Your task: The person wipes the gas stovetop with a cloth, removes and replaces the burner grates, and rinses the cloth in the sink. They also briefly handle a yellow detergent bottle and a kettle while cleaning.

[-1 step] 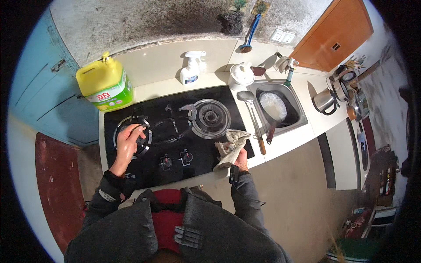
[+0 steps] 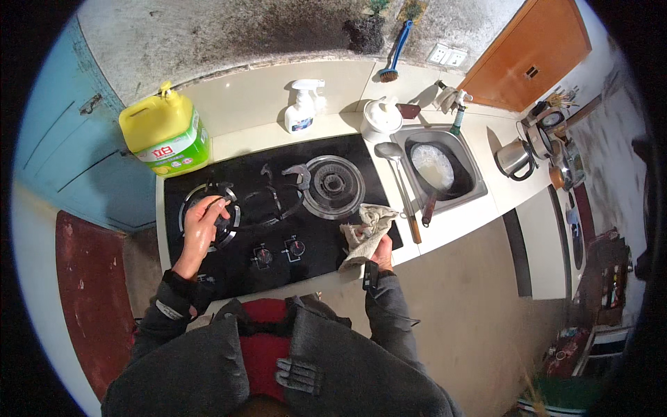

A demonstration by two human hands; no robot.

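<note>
My left hand [image 2: 203, 231] is over the left burner [image 2: 229, 219] of the black glass cooktop [image 2: 229, 267], fingers closed on a small dark piece, apparently part of a pot support. My right hand [image 2: 381, 254] grips a crumpled beige cloth [image 2: 368, 233] at the cooktop's front right. Dark metal pot supports [image 2: 271, 201] lie between the burners, a pale-tipped prong near the round right burner [image 2: 331, 182]. Two knobs [image 2: 297, 247] sit at the front.
A yellow-green jug [image 2: 167, 139], white spray bottle [image 2: 301, 111] and lidded white container [image 2: 382, 118] line the back. Right are a long-handled spatula [image 2: 399, 184], a sink [image 2: 474, 181] holding a pan [image 2: 434, 170], and a kettle [image 2: 513, 160]. A blue brush [image 2: 399, 48] hangs above.
</note>
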